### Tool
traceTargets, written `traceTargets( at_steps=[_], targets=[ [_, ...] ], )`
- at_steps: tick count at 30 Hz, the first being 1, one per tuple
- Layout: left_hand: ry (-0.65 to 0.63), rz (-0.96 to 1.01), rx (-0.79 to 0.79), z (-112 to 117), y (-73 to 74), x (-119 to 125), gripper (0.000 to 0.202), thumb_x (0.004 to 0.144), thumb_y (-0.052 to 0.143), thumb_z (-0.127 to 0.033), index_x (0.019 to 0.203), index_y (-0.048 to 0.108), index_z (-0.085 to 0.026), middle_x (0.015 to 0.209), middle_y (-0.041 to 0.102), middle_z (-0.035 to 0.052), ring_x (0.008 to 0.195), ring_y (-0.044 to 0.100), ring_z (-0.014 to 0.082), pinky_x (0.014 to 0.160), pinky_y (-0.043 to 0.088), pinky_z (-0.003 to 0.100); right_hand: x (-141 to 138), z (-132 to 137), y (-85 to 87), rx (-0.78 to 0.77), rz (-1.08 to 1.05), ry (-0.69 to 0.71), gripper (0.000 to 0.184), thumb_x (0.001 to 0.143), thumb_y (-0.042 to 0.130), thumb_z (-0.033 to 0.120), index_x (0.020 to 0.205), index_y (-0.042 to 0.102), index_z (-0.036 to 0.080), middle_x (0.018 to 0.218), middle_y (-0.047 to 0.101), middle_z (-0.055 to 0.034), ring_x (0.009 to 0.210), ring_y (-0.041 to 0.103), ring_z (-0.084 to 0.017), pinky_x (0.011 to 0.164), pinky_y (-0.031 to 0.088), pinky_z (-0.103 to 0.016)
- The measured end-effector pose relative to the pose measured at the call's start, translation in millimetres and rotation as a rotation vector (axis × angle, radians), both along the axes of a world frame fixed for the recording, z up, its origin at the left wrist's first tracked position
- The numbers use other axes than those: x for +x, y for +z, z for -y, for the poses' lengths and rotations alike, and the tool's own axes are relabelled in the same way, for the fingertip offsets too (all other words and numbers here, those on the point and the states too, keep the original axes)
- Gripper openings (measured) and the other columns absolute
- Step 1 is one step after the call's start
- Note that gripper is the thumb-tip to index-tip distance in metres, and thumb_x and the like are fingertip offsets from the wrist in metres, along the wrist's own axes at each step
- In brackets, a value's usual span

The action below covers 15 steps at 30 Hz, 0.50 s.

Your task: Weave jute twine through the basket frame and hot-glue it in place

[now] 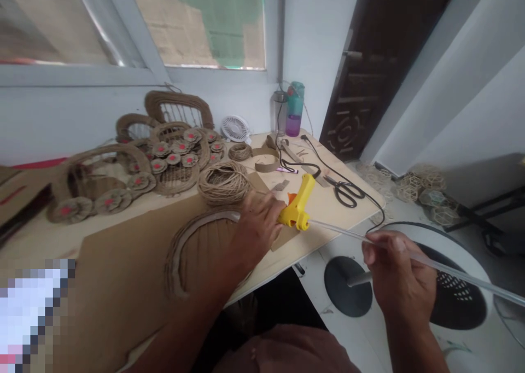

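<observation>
My left hand (257,228) is closed around the barrel of a yellow glue gun (298,204) lying over the table's front edge. My right hand (394,274) pinches a long clear glue stick (451,272) whose far end enters the back of the gun. A jute-wrapped arch piece (186,247) lies on brown cardboard (123,274) just left of my left hand. A ball of jute twine (225,182) sits behind it.
Several jute arches and rosettes (164,154) fill the table's left. Black scissors (346,191), the gun's black cord (361,192), a small white fan (235,128) and a bottle (295,109) stand at the right. A black basket (455,302) sits on the floor.
</observation>
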<state>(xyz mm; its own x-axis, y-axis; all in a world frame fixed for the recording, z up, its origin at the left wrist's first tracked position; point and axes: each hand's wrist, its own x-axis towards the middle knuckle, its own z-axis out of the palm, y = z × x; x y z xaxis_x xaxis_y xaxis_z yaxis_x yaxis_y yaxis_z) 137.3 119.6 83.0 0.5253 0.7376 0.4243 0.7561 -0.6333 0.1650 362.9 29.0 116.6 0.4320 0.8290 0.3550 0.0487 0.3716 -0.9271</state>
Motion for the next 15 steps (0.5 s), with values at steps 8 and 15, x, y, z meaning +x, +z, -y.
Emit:
traceTargets(
  at_steps=[8,15],
  targets=[
    [0.087,0.078,0.029,18,-1.2,-20,0.035,0.090,0.048,-0.017,0.123,0.058,-0.022,0.118,0.070,0.0070,0.130,0.051,0.0270,0.117,0.023,0.058,-18,0,8.4,0.018,0.118,0.022,0.028,0.092,0.058,0.041,0.081,0.071,0.019,0.053,0.056,-0.0002,0.048,0.050,-0.012,0.043,0.036,-0.022],
    [0.113,0.102,0.054,23,-3.1,-30,0.032,0.089,0.052,-0.017,0.120,0.058,-0.020,0.115,0.071,0.0072,0.128,0.053,0.0284,0.117,0.023,0.058,-24,2,12.1,0.024,0.180,0.020,0.030,0.091,0.059,0.041,0.077,0.071,0.017,0.050,0.056,-0.0007,0.044,0.051,-0.012,0.038,0.036,-0.021]
  ],
)
